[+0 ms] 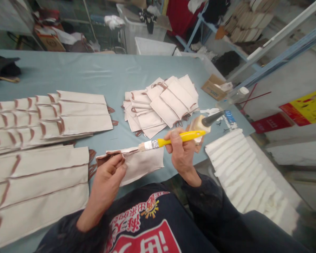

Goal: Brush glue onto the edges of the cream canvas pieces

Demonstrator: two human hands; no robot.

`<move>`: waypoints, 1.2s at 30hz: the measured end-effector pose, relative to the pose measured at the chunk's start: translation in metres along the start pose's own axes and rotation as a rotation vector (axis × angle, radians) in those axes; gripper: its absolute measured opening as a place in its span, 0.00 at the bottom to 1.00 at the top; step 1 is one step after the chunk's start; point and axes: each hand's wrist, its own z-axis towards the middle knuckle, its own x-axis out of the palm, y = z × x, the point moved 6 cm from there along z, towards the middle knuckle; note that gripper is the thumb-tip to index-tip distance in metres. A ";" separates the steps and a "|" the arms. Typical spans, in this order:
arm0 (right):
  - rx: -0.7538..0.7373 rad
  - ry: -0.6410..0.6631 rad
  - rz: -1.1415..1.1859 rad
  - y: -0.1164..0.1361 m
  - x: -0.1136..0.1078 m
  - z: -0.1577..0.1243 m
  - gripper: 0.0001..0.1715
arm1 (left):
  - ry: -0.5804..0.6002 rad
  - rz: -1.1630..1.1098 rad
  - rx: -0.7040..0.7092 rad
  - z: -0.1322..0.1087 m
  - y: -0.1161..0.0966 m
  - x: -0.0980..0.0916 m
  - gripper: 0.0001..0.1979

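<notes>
Head camera view: the left hand (109, 179) pinches the brown edge of a pale cloth piece (144, 162) between thumb and fingers. This cloth piece is at the near edge of the blue-green table (94, 72), right in front of the person. The right hand (181, 151) has its fingers closed around a yellow brush (183, 137). The hairs of the brush point left, at the top edge of the cloth; I cannot tell if they touch it. A messy heap (171, 102) of pale pieces sits past the brush. Long rows (42, 182) of pale pieces lie on the left. A small brown box (213, 88) sits near the far right corner.
</notes>
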 end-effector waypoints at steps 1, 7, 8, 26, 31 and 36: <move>-0.017 0.001 0.020 0.001 0.002 -0.002 0.27 | 0.029 -0.077 -0.037 0.000 0.001 0.002 0.18; -0.171 0.232 -0.111 -0.001 0.021 -0.014 0.22 | 0.160 -0.285 -0.169 -0.008 0.002 0.013 0.21; -0.209 0.239 -0.137 -0.002 0.021 -0.015 0.20 | 0.165 -0.288 -0.175 -0.009 0.002 0.013 0.20; -0.354 0.147 -0.278 -0.012 0.014 -0.010 0.09 | 0.197 -0.324 -0.131 -0.010 0.005 0.006 0.16; -0.463 0.199 -0.496 -0.019 0.016 -0.022 0.11 | 0.219 -0.365 -0.067 -0.014 0.006 0.008 0.22; -0.656 0.121 -0.491 -0.015 0.008 -0.027 0.12 | 0.287 -0.508 -0.134 -0.010 0.017 0.016 0.28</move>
